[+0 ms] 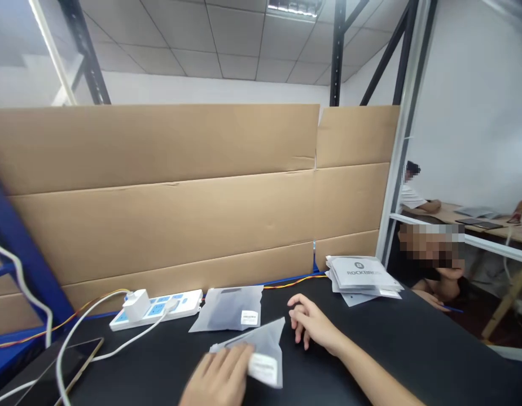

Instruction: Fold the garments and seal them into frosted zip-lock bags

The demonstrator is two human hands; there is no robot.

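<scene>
My left hand [220,375] is closed on the near left side of a frosted plastic bag [269,341] with a white label [263,367]. The bag is tilted, and its lower left part is hidden behind my fingers. Just right of it, my right hand [310,321] hovers at the black table [328,372] with loosely bent fingers apart and nothing in them. Behind the held bag lies a second frosted bag [227,310], flat, with a white label at its lower right. A stack of printed frosted bags [362,273] rests at the back right.
A white power strip [188,304] with a plugged-in adapter [136,305] lies at the back left. White cables run past a phone or tablet [53,375]. Cardboard panels [180,220] stand behind the table. Two other people are beyond the frame post [398,169] on the right.
</scene>
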